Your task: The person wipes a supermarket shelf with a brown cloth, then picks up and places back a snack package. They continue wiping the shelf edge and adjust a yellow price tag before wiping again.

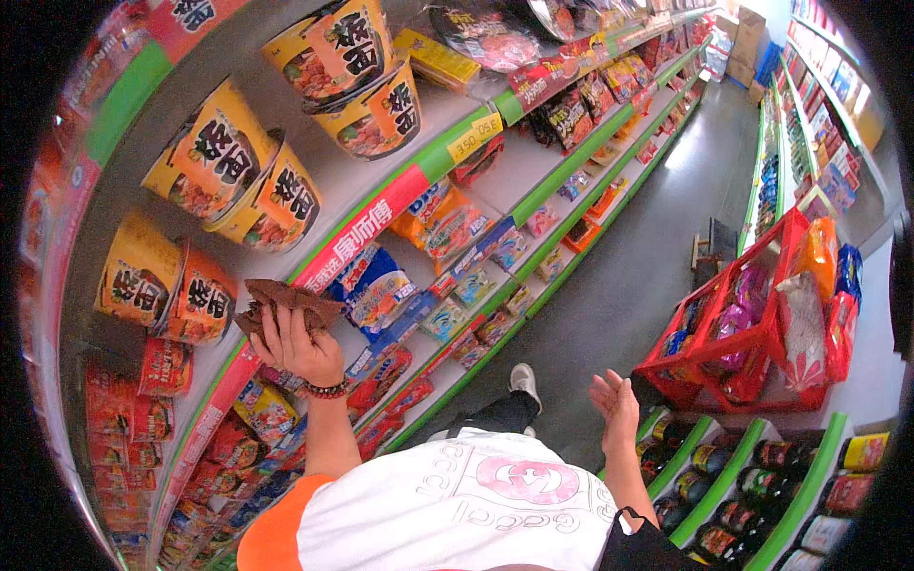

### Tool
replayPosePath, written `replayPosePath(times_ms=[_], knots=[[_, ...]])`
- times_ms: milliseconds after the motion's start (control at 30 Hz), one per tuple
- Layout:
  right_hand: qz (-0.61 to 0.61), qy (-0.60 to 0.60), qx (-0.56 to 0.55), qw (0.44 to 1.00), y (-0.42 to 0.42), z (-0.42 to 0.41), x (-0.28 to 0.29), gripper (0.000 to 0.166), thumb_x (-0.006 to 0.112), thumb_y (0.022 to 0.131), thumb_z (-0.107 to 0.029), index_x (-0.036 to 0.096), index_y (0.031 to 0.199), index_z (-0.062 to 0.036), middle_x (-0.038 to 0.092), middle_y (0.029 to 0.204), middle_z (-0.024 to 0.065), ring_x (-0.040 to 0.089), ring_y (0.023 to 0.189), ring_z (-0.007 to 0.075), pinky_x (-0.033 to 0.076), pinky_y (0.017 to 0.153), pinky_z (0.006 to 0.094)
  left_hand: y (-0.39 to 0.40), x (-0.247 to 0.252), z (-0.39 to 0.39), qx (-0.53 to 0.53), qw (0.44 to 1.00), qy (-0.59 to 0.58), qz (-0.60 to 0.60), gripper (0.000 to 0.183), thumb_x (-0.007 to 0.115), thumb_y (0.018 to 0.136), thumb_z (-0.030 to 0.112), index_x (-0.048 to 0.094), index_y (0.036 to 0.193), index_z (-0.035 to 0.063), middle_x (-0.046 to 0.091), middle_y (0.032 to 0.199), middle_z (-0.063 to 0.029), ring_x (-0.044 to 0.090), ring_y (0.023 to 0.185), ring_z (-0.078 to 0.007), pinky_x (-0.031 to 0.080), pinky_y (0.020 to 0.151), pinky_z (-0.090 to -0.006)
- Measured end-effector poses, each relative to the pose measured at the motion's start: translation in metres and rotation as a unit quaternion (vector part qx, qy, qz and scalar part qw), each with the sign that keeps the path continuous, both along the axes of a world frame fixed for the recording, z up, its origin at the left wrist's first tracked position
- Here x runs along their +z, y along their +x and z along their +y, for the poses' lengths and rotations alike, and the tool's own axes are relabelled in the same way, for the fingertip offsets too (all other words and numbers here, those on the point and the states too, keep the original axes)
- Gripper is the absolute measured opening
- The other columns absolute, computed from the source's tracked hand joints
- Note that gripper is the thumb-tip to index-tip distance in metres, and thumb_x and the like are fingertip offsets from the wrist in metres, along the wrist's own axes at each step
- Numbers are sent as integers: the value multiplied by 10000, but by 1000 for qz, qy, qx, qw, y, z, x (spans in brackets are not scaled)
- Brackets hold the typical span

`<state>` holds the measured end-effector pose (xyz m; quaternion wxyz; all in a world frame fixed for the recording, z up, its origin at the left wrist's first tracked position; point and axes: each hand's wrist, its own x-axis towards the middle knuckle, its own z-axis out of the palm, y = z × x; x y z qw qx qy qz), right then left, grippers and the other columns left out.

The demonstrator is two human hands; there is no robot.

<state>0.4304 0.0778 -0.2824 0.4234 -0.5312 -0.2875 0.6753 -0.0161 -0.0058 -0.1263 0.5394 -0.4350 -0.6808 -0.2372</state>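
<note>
My left hand [303, 350] grips a crumpled brown cloth [277, 291] against the front edge of a shelf, by its red label strip [360, 228]. Just beyond the cloth stand stacked yellow and orange instant-noodle tubs [198, 292]. More pairs of yellow tubs [207, 153] sit farther along the same shelf. Below and to the right of the cloth, a blue snack or noodle packet [375, 289] lies on a lower shelf beside an orange packet [446, 221]. Over the aisle, my right hand [618, 410] is held out, fingers extended and holding nothing.
A red display rack [775, 285] with bagged goods stands to my right. Nearer, dark bottles [767, 485] fill shelves with green edges. The grey aisle floor [621, 235] leads to cardboard boxes [742, 50] at the far end. A dark object [717, 239] stands on the floor.
</note>
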Motion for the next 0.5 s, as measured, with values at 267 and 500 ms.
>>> replayPosePath(times_ms=[267, 500], knots=[[-13, 26, 78, 997, -34, 96, 22, 611, 416, 1016, -507, 510, 1363, -12, 646, 1246, 163, 625, 1126, 277, 465, 989, 411, 2, -14, 28, 43, 999, 10, -13, 271, 497, 862, 182, 688, 989, 38, 672, 1206, -140, 540, 1252, -371, 186, 1134, -574], [8, 114, 168, 979, -103, 191, 76, 601, 416, 1025, -485, 503, 1370, 0, 636, 1257, 171, 619, 1121, 262, 467, 982, 392, 16, -16, 67, -7, 1000, -16, 17, 246, 544, 947, 269, 719, 1034, 119, 697, 1184, -57, 528, 1249, -307, 156, 1140, -524]])
